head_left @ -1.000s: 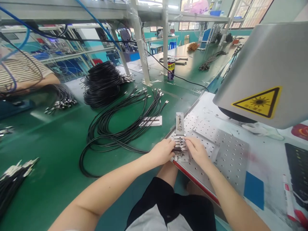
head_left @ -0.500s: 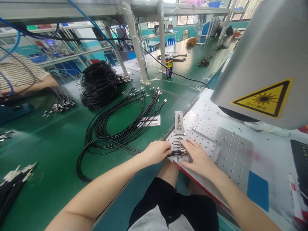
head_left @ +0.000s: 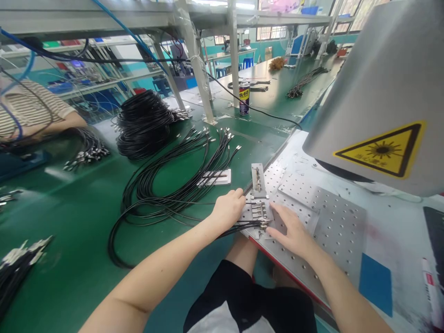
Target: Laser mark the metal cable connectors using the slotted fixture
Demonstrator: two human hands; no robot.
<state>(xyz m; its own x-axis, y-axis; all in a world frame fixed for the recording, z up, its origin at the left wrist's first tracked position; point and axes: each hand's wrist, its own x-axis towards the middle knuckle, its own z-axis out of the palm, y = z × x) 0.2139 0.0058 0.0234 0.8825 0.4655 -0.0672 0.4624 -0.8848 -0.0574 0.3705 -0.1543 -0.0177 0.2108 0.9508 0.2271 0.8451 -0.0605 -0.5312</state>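
Note:
My left hand [head_left: 228,210] is closed on a thin black cable, whose end runs right to the top of a slotted metal fixture [head_left: 258,210]. Beside the fixture, my right hand [head_left: 290,229] has its thumb and fingers apart and grips nothing. Several black cables with metal ends [head_left: 243,225] lie across the lower part of the fixture, close to my right thumb. Behind stands the fixture's hinged-looking metal lid [head_left: 258,179], tipped back. Left of my hands, a loop of black cables [head_left: 138,196] spreads over the green table, partly on a white slotted block [head_left: 222,176].
A grey machine head with a yellow warning triangle [head_left: 383,149] overhangs the perforated metal plate [head_left: 342,222] at right. Coiled black cables [head_left: 144,125], a spray can [head_left: 244,98] and shelf posts [head_left: 196,60] stand farther back. Across the table sits a person in a striped shirt [head_left: 38,99].
My left hand has moved up and slightly left, to the fixture's upper end, with a cable. My right hand has drawn back to the right, uncovering the slots and cable ends.

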